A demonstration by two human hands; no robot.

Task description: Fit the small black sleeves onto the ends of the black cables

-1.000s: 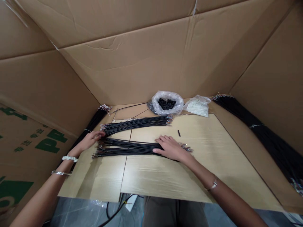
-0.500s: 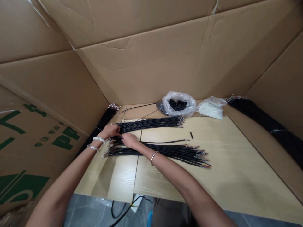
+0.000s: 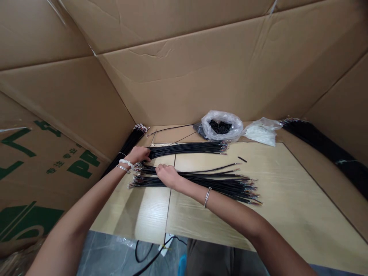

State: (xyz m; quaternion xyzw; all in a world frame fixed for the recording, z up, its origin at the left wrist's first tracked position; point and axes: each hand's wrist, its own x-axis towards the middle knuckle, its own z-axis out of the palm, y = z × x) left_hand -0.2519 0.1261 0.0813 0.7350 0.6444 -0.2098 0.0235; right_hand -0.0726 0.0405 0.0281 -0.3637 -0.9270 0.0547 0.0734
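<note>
Two groups of black cables with stripped coloured wire ends lie across the table. My left hand [image 3: 139, 154] is curled at the left end of the far cable bundle [image 3: 189, 148]; its fingertips are partly hidden, and I cannot make out what they hold. My right hand [image 3: 167, 174] is closed over the near cable bundle [image 3: 218, 186], its fingers on a black cable [image 3: 209, 168] along the upper edge of that bundle. A short black tube piece [image 3: 242, 159] lies by itself to the right of the cable ends.
At the back stand an open plastic bag of black pieces [image 3: 222, 124] and a plastic bag of white pieces [image 3: 261, 132]. Tied black cable bundles lie at the left [image 3: 126, 147] and right [image 3: 324, 147]. Cardboard walls [image 3: 184, 76] surround the table [image 3: 276, 226].
My right hand has moved right and slightly down, away from my left hand. A cable at the near bundle's upper edge has shifted, and the short tube piece has turned.
</note>
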